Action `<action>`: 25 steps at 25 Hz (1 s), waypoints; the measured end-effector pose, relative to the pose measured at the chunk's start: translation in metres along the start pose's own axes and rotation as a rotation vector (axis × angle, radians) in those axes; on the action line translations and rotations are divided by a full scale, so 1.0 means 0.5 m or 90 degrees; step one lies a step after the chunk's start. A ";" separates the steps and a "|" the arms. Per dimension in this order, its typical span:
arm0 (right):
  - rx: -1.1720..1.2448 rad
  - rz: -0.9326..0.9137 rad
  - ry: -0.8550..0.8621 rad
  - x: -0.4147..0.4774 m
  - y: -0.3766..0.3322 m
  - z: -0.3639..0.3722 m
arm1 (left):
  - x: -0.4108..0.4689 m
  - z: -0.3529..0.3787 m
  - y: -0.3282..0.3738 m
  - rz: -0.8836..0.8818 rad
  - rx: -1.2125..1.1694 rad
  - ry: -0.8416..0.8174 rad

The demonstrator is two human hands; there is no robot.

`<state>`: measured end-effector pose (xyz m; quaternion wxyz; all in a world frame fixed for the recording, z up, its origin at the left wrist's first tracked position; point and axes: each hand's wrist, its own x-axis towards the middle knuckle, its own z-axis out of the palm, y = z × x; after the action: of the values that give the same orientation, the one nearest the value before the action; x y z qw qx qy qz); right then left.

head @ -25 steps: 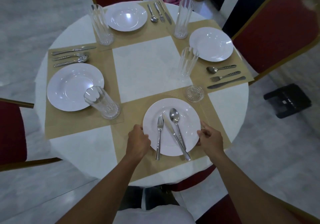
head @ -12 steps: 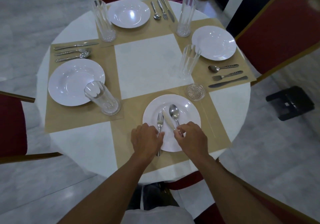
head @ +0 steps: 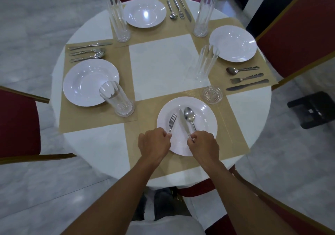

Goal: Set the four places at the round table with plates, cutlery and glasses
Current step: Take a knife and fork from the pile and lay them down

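The nearest white plate (head: 203, 126) lies on a tan placemat at the round table's front. A fork (head: 172, 121), a knife (head: 184, 122) and a spoon (head: 189, 116) rest on it. My left hand (head: 154, 143) is closed on the fork's handle. My right hand (head: 204, 145) pinches the handles of the knife and spoon. A glass (head: 212, 94) stands just beyond the plate to the right. Three other places each have a plate (head: 90, 82), cutlery and a tall glass (head: 117, 98).
Red chairs (head: 297, 35) with gold frames ring the table (head: 94, 144), on the left, far side and right. A tall glass (head: 206, 62) stands near the table's middle right. A black stool (head: 313, 108) sits on the floor at right.
Both hands left the plate's rim and came inward over the near edge. They have taken hold of the cutlery handles, left on the fork, right on the knife and spoon.
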<state>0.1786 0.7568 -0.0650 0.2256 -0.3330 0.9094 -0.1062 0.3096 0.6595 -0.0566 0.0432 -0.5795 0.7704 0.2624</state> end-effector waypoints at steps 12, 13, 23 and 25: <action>0.205 -0.007 -0.030 -0.101 -0.200 0.100 | 0.002 -0.074 -0.249 -0.061 -0.130 -0.025; 0.200 -0.003 -0.046 -0.108 -0.220 0.116 | 0.004 -0.080 -0.272 -0.075 -0.139 -0.027; 0.142 0.075 -0.089 -0.133 -0.321 0.212 | 0.026 -0.104 -0.391 -0.106 -0.148 -0.011; 0.156 0.092 -0.075 -0.134 -0.323 0.213 | 0.027 -0.102 -0.399 -0.108 -0.146 -0.016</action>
<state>0.3653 0.6740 -0.0800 0.3246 -0.2420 0.8964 -0.1803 0.5000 0.5864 -0.0885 0.0087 -0.6404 0.6828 0.3514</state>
